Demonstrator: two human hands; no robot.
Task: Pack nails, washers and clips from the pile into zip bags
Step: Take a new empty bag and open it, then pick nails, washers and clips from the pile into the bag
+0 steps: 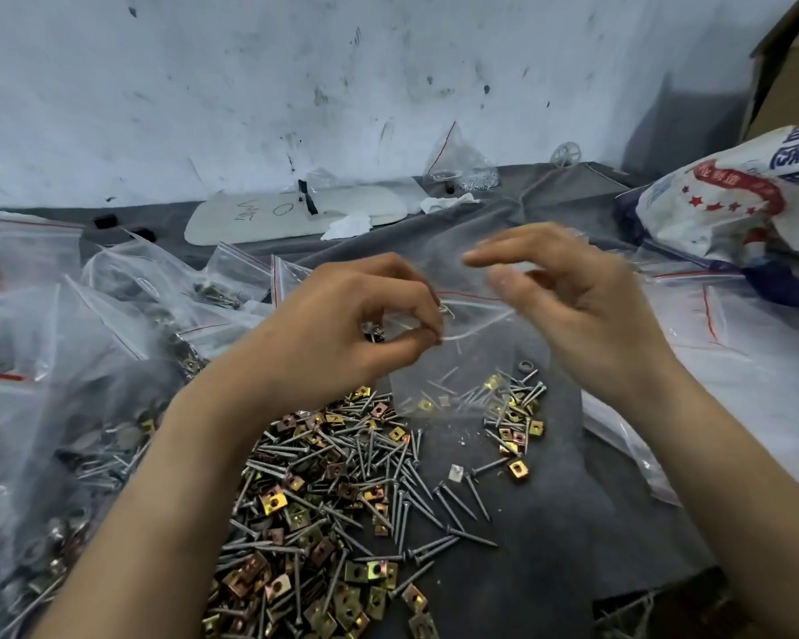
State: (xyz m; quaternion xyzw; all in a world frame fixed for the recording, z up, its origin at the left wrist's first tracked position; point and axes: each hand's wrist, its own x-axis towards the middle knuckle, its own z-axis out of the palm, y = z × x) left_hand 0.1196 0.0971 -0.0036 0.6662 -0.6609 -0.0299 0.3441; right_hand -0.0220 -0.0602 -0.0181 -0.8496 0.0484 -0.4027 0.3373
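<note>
Left-hand grip (356,325) narrow, pinching the open lip of a clear zip bag (453,375), long axis hanging straight down. Right-hand grip (573,306) loose, blurred, seemingly empty, just right of the mouth. Pile (333,500) of nails (457,495) and clips (273,502) on the bench (550,523) below, nearer the left.

one head view — close, facing forward and down over the pile (333,500)
</note>
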